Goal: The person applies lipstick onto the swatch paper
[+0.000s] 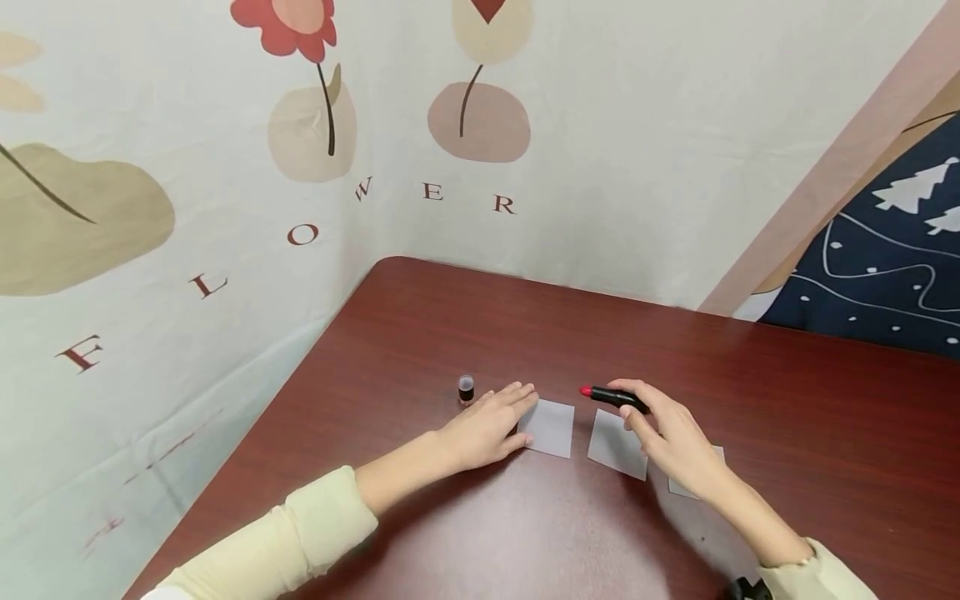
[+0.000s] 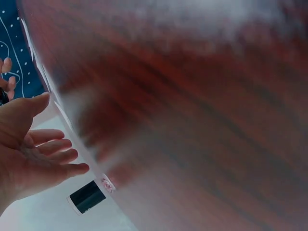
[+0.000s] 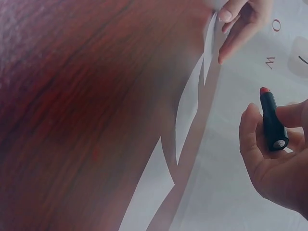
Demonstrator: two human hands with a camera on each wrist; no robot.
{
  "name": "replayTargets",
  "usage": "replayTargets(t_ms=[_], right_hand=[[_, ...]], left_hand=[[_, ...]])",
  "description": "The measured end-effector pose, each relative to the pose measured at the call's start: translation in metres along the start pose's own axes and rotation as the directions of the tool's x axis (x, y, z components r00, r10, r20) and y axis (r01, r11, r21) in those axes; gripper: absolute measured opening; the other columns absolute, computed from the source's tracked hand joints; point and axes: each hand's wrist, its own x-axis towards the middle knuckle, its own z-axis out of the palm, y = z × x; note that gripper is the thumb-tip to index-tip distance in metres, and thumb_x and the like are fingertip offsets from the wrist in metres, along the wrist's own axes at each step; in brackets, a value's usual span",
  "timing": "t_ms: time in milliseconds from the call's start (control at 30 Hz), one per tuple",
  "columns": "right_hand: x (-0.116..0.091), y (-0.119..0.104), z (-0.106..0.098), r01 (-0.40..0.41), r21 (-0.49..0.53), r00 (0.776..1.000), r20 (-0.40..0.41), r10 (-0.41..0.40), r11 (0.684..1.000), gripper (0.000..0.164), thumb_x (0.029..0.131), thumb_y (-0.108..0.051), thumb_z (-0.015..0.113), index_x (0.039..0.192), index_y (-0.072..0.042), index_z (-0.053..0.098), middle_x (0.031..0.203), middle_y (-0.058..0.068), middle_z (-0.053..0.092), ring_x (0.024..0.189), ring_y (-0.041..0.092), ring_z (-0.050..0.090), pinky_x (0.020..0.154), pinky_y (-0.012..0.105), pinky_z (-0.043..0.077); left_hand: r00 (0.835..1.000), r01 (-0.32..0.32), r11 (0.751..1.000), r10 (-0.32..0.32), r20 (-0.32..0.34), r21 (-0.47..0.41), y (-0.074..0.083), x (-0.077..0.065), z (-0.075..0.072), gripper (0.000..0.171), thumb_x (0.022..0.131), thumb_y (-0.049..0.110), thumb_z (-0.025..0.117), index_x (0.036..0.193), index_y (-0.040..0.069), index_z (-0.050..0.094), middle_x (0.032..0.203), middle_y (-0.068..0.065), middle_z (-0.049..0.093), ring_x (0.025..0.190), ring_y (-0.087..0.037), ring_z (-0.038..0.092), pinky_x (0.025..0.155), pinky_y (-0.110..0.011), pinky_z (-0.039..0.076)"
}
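Note:
In my right hand (image 1: 678, 437) I hold an uncapped lipstick (image 1: 617, 397), black with a red tip that points left. The right wrist view shows the lipstick (image 3: 273, 120) pinched between thumb and fingers, above the paper. My left hand (image 1: 491, 425) lies with fingers extended at the left edge of a white paper square (image 1: 551, 429). A second paper square (image 1: 617, 446) sits partly under my right hand in the head view. The third paper piece (image 1: 678, 489) is mostly hidden behind that hand. Beside my left fingers stands a small cap (image 1: 466, 389), clear on top and black below.
The dark red wooden table (image 1: 450, 317) meets a white printed cloth (image 1: 622, 167) at its back and left. A navy cloth with white trees (image 1: 885, 267) hangs at the right. A small black object (image 1: 748, 589) shows beside the right sleeve.

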Motion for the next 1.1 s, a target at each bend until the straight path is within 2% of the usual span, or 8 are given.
replayTargets(t_ms=[133, 233, 333, 433, 567, 733, 900, 1100], right_hand=[[0.002, -0.003, 0.001, -0.033, 0.002, 0.999, 0.027, 0.033, 0.999, 0.027, 0.097, -0.013, 0.049, 0.123, -0.017, 0.053, 0.084, 0.01, 0.055, 0.049, 0.017, 0.052, 0.046, 0.027, 0.045], [0.003, -0.004, 0.002, -0.049, -0.017, 0.998, 0.031, 0.049, 0.999, 0.026, 0.097, -0.014, 0.049, 0.124, -0.015, 0.052, 0.079, 0.007, 0.051, 0.049, 0.014, 0.048, 0.046, 0.026, 0.041], [0.005, -0.003, 0.003, -0.035, -0.043, 0.999, 0.021, 0.036, 0.998, 0.026, 0.097, -0.018, 0.05, 0.123, -0.012, 0.052, 0.085, 0.004, 0.054, 0.059, 0.014, 0.051, 0.051, 0.026, 0.04], [0.008, -0.002, 0.005, -0.005, -0.074, 1.0, 0.002, 0.005, 0.997, 0.027, 0.097, -0.025, 0.052, 0.119, -0.01, 0.054, 0.089, 0.003, 0.055, 0.066, 0.015, 0.051, 0.054, 0.026, 0.039], [0.015, -0.002, 0.01, 0.011, -0.11, 1.0, -0.01, -0.012, 0.994, 0.022, 0.095, -0.03, 0.054, 0.11, -0.014, 0.059, 0.077, -0.001, 0.054, 0.059, 0.012, 0.047, 0.051, 0.025, 0.038], [0.025, -0.004, 0.015, 0.062, -0.163, 0.998, -0.002, -0.063, 0.985, 0.011, 0.092, -0.023, 0.061, 0.099, -0.015, 0.061, 0.08, -0.004, 0.057, 0.062, 0.01, 0.048, 0.054, 0.025, 0.04], [0.031, -0.006, 0.02, 0.104, -0.2, 0.994, 0.04, -0.098, 0.974, 0.007, 0.089, -0.015, 0.063, 0.095, -0.01, 0.063, 0.08, -0.004, 0.057, 0.061, 0.007, 0.049, 0.053, 0.024, 0.041], [0.04, -0.005, 0.025, 0.127, -0.242, 0.992, 0.039, -0.121, 0.962, 0.005, 0.087, -0.01, 0.064, 0.092, -0.01, 0.063, 0.079, -0.005, 0.056, 0.058, 0.005, 0.046, 0.05, 0.024, 0.04]], left_hand=[[0.999, 0.025, 0.999, -0.026, 0.02, 0.042, 0.0, 0.0, 0.001, 0.056, 0.092, 0.032, 0.059, 0.139, 0.004, 0.043, 0.144, -0.01, 0.038, 0.134, -0.025, 0.031, 0.102, -0.05, 0.031], [0.999, 0.031, 0.995, -0.035, 0.04, 0.093, 0.001, 0.0, 0.001, 0.056, 0.092, 0.035, 0.058, 0.139, 0.008, 0.045, 0.144, -0.006, 0.039, 0.134, -0.024, 0.031, 0.1, -0.051, 0.033], [0.998, 0.032, 0.99, -0.039, 0.045, 0.139, 0.002, 0.001, 0.002, 0.056, 0.092, 0.037, 0.057, 0.139, 0.01, 0.045, 0.145, -0.004, 0.038, 0.134, -0.023, 0.031, 0.099, -0.051, 0.035], [0.998, 0.037, 0.988, -0.044, 0.044, 0.148, 0.002, 0.002, 0.003, 0.056, 0.092, 0.039, 0.057, 0.139, 0.011, 0.045, 0.145, -0.003, 0.038, 0.134, -0.022, 0.031, 0.099, -0.05, 0.035], [0.998, 0.04, 0.989, -0.047, 0.043, 0.139, 0.001, 0.003, 0.004, 0.057, 0.092, 0.039, 0.056, 0.14, 0.01, 0.044, 0.145, -0.003, 0.037, 0.134, -0.022, 0.031, 0.1, -0.05, 0.034], [0.998, 0.043, 0.99, -0.049, 0.041, 0.138, 0.001, 0.005, 0.008, 0.057, 0.092, 0.04, 0.055, 0.14, 0.011, 0.045, 0.146, -0.001, 0.036, 0.134, -0.021, 0.031, 0.1, -0.049, 0.034], [0.997, 0.053, 0.99, -0.06, 0.051, 0.129, 0.0, 0.006, 0.008, 0.057, 0.092, 0.041, 0.055, 0.14, 0.013, 0.045, 0.146, 0.0, 0.036, 0.134, -0.02, 0.03, 0.1, -0.049, 0.034], [0.997, 0.052, 0.991, -0.059, 0.054, 0.122, -0.001, 0.006, 0.007, 0.057, 0.092, 0.041, 0.055, 0.14, 0.013, 0.045, 0.146, 0.0, 0.036, 0.134, -0.02, 0.03, 0.1, -0.048, 0.034]])
